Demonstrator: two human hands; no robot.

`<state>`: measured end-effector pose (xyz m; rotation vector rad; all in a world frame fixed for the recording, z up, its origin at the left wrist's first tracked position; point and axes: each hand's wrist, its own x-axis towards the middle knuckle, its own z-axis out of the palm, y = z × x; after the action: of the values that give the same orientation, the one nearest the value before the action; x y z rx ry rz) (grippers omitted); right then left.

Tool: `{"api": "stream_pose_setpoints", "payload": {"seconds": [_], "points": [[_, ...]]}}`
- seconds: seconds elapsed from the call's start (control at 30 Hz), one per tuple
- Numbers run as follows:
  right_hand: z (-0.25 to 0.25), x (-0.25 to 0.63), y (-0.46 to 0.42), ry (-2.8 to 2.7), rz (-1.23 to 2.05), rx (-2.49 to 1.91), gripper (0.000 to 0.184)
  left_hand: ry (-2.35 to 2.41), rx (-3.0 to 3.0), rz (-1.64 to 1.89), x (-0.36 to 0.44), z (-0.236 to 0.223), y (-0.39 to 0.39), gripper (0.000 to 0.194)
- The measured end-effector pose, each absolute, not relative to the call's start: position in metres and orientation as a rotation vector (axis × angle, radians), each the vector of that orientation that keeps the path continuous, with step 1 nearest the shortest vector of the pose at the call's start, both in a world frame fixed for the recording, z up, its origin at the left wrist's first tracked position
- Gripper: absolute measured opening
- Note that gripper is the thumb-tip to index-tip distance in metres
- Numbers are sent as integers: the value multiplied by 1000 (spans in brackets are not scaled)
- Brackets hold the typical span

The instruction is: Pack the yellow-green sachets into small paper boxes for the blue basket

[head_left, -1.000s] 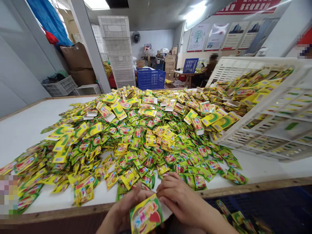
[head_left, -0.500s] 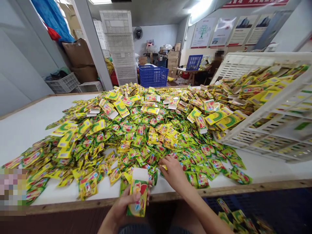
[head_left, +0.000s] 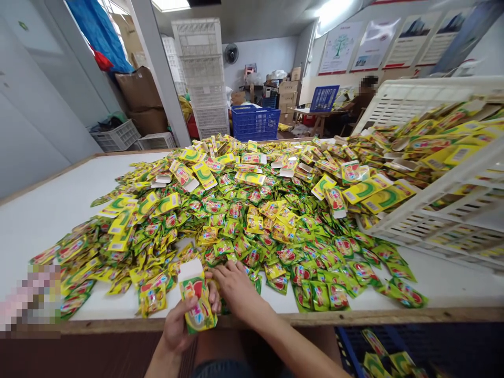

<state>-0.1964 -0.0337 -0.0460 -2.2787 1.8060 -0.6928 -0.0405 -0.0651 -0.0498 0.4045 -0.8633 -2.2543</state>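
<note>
My left hand (head_left: pixel 179 320) grips a small green and yellow candy box (head_left: pixel 197 304) with fruit pictures, held tilted over the table's front edge. The box's white top flap stands up. Just right of the box, my right hand (head_left: pixel 236 289) reaches down to the near side of the heap, its fingers bent. Whatever lies under its fingertips is hidden. Around both hands spreads a large heap of green and yellow candy sachets (head_left: pixel 252 257). Yellow sachets with green edges (head_left: pixel 151 299) lie left of the box.
Flattened or empty-looking yellow boxes (head_left: pixel 205 176) lie on the heap. A tipped white crate (head_left: pixel 429 215) full of boxes leans at right. Below the edge at lower right is a blue crate (head_left: pixel 346 346) with boxes. Stacked white crates (head_left: pixel 200 79) and a seated person (head_left: pixel 358 102) are farther back.
My right hand has moved left, from the sachets at the middle to beside the box. My left hand still holds the box, now slightly farther left and higher. The view has shifted a little.
</note>
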Motion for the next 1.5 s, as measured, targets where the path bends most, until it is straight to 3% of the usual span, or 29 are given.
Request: {"api": "stream_pose_setpoints", "payload": {"seconds": [0.17,0.27,0.43,0.6,0.83,0.97,1.27,1.5], "points": [[-45,-197,-32,1955,-596,-2238,16,-847,452,-2243,-37,-50,-65,31],[-34,-215,-29,1981,-759,-2096,3,-816,485,-2216,-34,-52,-66,32],[-22,-257,-44,2175,-1157,-1626,8,-807,516,-2206,-41,-53,-66,35],[-37,-264,-65,2312,-1133,-1555,8,-893,655,-2200,-54,-47,-58,41],[-46,-245,-65,2353,-1160,-1598,25,-905,916,-2095,-61,-49,-49,41],[-51,-245,-60,2269,-1245,-1614,30,-875,940,-1995,-68,-53,-50,41],[-57,-247,-37,1991,-1483,-1401,13,-943,937,-1934,-83,-57,-54,50],[-44,-245,-5,1303,-1670,-822,32,-1150,951,-1970,-98,-46,-43,46]]}}
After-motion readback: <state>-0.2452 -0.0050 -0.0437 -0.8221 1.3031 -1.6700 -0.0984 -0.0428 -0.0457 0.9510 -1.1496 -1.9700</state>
